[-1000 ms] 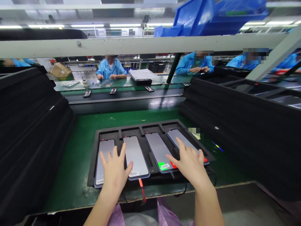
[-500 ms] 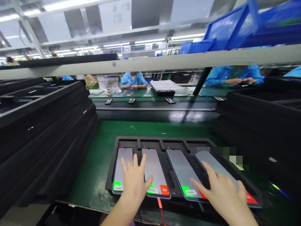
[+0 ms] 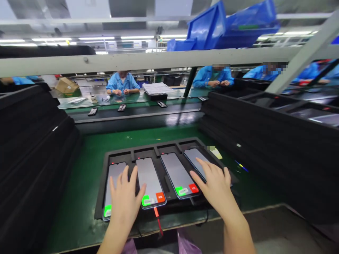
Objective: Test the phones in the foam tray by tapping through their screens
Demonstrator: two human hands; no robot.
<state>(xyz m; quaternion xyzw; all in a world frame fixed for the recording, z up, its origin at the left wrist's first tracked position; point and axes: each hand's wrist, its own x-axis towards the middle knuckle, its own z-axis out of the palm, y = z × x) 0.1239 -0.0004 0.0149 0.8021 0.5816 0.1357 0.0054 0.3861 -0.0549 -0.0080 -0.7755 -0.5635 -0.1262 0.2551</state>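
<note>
A black foam tray [image 3: 99, 197] holds several smartphones side by side, grey screens facing up, most with green and red squares and a barcode label showing. My left hand [image 3: 124, 195], fingers spread, is over the right part of the leftmost phone [image 3: 114, 173]; its thumb reaches toward the second phone [image 3: 149, 176]. Over the rightmost phone [image 3: 194, 155] is my right hand [image 3: 215, 183], fingers apart, hiding that phone's lower end. Between the hands, the third phone [image 3: 177, 169] is mostly uncovered. Neither hand grips anything; whether fingertips touch the screens, I cannot tell.
Stacked black foam trays [image 3: 31, 141] rise at left, and another stack [image 3: 265, 151] at right. A red cable [image 3: 159, 224] hangs at the tray's front. A yellow paper [image 3: 216, 152] lies behind right. Beyond a conveyor [image 3: 143, 118], co-workers in blue sit under a beam [image 3: 148, 58].
The view has swung to the right, so the tray and benches sit further left in the picture. My left hand has shifted left over the leftmost phone. Both hands stay spread.
</note>
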